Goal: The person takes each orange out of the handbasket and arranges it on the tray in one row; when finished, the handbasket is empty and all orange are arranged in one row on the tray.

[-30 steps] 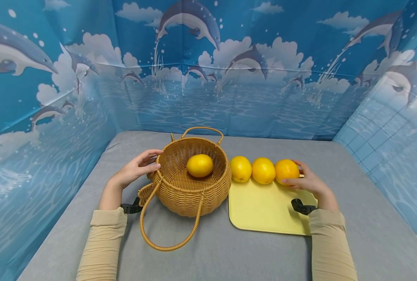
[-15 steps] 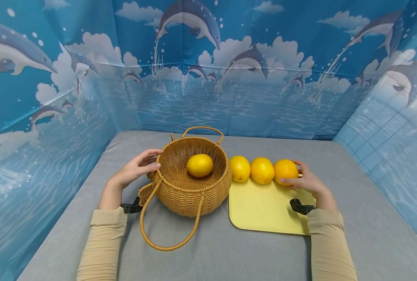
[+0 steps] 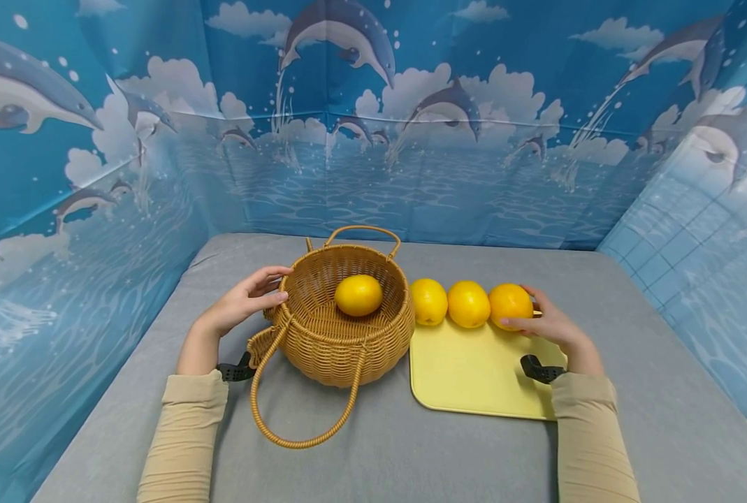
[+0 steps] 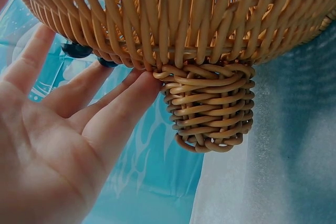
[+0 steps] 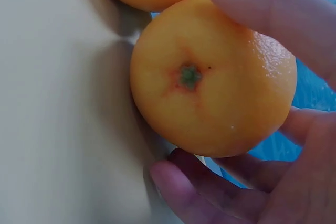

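A round wicker basket (image 3: 323, 363) stands at the middle with one orange (image 3: 358, 295) inside. Against its left rim and side rests my left hand (image 3: 241, 300); its fingers (image 4: 123, 111) look fairly straight and touch the wicker beside a small woven spout-like part (image 4: 212, 108). At the right, my right hand (image 3: 552, 321) holds the end orange (image 3: 510, 306), thumb on one side and fingers curled round the other. Two more oranges, a middle one (image 3: 469, 304) and a left one (image 3: 429, 302), line up between it and the basket, along the far edge of a yellow tray (image 3: 474, 377).
One basket handle (image 3: 304, 443) droops onto the grey cloth surface (image 3: 411, 461) in front; the other handle (image 3: 363, 228) stands up behind. A blue dolphin-print curtain (image 3: 373, 175) hangs at the back and sides.
The row of oranges on the tray has shifted slightly left, toward the basket, along with my right hand. My left hand and the basket have stayed in place.
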A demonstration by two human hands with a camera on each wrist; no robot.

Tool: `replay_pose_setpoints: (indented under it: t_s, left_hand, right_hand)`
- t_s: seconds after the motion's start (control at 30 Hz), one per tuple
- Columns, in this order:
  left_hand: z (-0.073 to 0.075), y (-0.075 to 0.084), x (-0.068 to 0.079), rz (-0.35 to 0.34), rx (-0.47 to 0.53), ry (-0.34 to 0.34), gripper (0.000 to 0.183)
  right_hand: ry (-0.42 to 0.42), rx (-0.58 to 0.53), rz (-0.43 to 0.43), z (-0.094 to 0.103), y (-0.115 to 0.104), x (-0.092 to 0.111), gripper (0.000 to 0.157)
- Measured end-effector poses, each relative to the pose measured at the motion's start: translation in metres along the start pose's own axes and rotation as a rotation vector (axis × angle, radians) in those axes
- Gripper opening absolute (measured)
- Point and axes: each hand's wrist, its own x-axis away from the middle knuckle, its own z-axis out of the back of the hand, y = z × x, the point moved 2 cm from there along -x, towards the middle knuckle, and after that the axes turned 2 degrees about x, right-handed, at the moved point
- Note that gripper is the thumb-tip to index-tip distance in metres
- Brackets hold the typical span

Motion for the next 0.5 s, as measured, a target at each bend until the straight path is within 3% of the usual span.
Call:
replay_pose_setpoints:
  t_s: [0.5]
  left_hand:
    - [0.0,0.0006,0.0008,0.0,-0.005,-0.003,0.052]
  right_hand:
    - [-0.048,-0.01,-0.001,0.0039,-0.0008,0.0052,0.105]
